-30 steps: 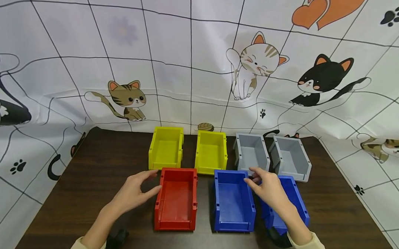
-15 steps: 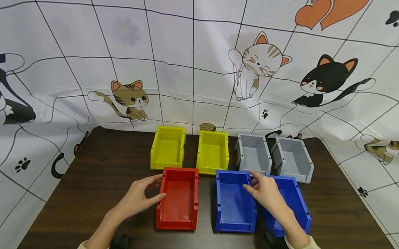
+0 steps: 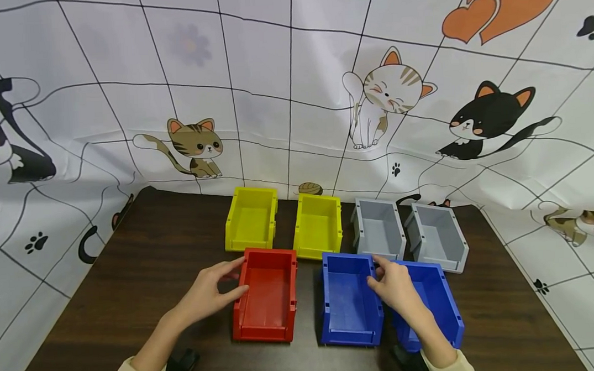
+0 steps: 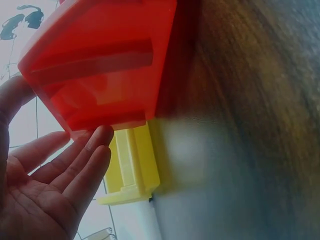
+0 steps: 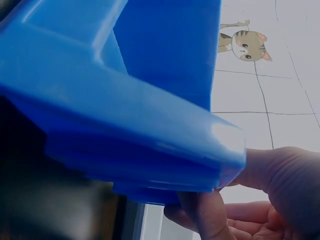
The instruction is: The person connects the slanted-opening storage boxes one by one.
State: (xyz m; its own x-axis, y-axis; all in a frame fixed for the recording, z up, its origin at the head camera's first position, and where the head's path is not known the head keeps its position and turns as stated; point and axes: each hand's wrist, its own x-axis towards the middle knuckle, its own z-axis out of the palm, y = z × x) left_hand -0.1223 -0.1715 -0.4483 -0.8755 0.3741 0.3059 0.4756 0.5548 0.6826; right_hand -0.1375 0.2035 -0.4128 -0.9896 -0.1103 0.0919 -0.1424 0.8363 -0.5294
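A red storage bin (image 3: pixel 267 300) and a blue storage bin (image 3: pixel 350 299) stand side by side, with a narrow gap between them. My left hand (image 3: pixel 204 294) is at the red bin's left wall; the thumb lies over the rim and the fingers touch the outside, as the left wrist view of the red bin (image 4: pixel 107 55) shows. At the blue bin's right wall, my right hand (image 3: pixel 398 289) pinches the rim near the back corner. The right wrist view shows this blue bin (image 5: pixel 115 110) with the thumb partly hidden behind its wall.
A second blue bin (image 3: pixel 433 296) stands slanted under my right forearm. Behind are two yellow bins (image 3: pixel 252 218) (image 3: pixel 317 226) and two grey bins (image 3: pixel 380 226) (image 3: pixel 437 234). They stand on a dark wooden table (image 3: pixel 174 229) before a cat-print curtain (image 3: pixel 256 54).
My left hand has moved right onto the red bin's wall. My right hand has closed in on the blue bin's rim. The bins keep their places; the head view has shifted slightly.
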